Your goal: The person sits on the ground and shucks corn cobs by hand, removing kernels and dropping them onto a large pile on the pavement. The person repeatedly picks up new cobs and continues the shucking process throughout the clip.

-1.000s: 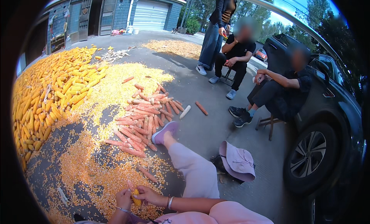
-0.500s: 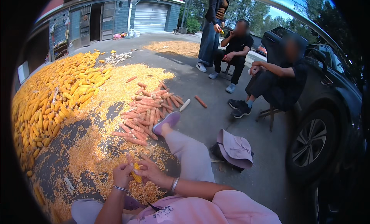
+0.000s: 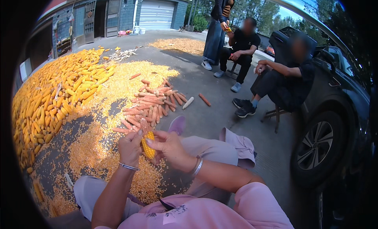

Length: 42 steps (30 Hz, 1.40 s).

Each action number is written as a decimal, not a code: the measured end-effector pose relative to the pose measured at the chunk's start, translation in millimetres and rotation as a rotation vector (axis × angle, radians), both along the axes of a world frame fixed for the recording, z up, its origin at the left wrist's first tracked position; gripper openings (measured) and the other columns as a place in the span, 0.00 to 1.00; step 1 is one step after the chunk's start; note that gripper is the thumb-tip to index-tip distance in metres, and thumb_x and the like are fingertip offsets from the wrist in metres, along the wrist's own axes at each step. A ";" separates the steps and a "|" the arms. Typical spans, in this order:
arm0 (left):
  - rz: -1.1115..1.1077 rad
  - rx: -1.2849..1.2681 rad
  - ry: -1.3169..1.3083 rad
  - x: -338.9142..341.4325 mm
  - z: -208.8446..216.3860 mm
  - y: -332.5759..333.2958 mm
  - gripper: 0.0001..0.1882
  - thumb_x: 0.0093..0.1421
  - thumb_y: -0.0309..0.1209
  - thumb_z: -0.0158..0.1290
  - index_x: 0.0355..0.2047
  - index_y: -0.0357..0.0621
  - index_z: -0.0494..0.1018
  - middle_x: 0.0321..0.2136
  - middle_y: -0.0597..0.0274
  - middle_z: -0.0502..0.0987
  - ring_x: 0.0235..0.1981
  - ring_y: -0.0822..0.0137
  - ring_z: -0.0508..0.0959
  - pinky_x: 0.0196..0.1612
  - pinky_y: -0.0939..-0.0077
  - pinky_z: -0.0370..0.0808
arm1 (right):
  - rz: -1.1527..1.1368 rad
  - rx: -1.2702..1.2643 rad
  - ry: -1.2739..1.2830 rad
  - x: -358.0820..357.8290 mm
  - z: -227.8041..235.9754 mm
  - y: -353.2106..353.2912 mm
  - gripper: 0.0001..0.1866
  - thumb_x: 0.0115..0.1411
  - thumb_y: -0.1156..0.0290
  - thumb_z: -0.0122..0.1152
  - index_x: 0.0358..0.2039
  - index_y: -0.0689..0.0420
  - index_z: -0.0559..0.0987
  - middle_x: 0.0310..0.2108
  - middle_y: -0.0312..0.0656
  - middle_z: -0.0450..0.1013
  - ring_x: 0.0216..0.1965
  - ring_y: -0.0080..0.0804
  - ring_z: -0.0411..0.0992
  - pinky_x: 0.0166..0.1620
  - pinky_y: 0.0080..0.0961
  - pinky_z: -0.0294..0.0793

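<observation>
A partly shelled corn cob is held up in front of the pink top, its bare reddish end toward twelve o'clock, its yellow end toward six. The left hand grips it from nine o'clock; the right hand grips it from three, thumb against the kernels.

With the cob as clock centre, loose kernels spread at nine, unshelled ears heap up at ten, and stripped cobs lie just beyond at twelve. The purple shoe is at two, near the heap's edge. At three, the bent leg sits close to the right hand, with the hat just past the knee. Grey pavement makes a broad strip from the stripped cobs to the dark car.

The print on the pink top is too blurred to tell pattern from lettering.
</observation>
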<state>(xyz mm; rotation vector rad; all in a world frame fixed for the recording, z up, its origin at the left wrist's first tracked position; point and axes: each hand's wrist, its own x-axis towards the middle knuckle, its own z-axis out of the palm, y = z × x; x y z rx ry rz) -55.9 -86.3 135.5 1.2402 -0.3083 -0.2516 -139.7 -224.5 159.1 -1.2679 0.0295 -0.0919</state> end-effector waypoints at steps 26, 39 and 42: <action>-0.069 -0.106 0.264 82.6 -41.0 -29.3 0.12 0.68 0.35 0.51 0.40 0.37 0.74 0.32 0.59 0.79 0.29 0.69 0.81 0.30 0.76 0.81 | 0.090 -0.050 0.192 111.5 -36.6 -45.0 0.21 0.62 0.64 0.66 0.51 0.63 0.75 0.27 0.39 0.74 0.11 0.20 0.68 0.12 0.18 0.64; -0.138 0.053 0.389 103.1 -69.1 -61.3 0.18 0.69 0.40 0.50 0.38 0.33 0.74 0.22 0.62 0.73 0.14 0.74 0.71 0.12 0.75 0.75 | 0.200 -0.164 0.336 132.9 -52.0 -87.5 0.23 0.57 0.69 0.71 0.52 0.56 0.76 0.32 0.33 0.78 0.26 0.16 0.71 0.23 0.15 0.63; -0.115 0.035 0.375 105.1 -82.1 -69.7 0.16 0.69 0.40 0.49 0.36 0.38 0.73 0.19 0.66 0.70 0.13 0.77 0.68 0.11 0.80 0.69 | 0.195 -0.184 0.371 136.9 -55.7 -95.7 0.23 0.56 0.69 0.72 0.52 0.57 0.76 0.31 0.33 0.78 0.25 0.17 0.71 0.23 0.15 0.63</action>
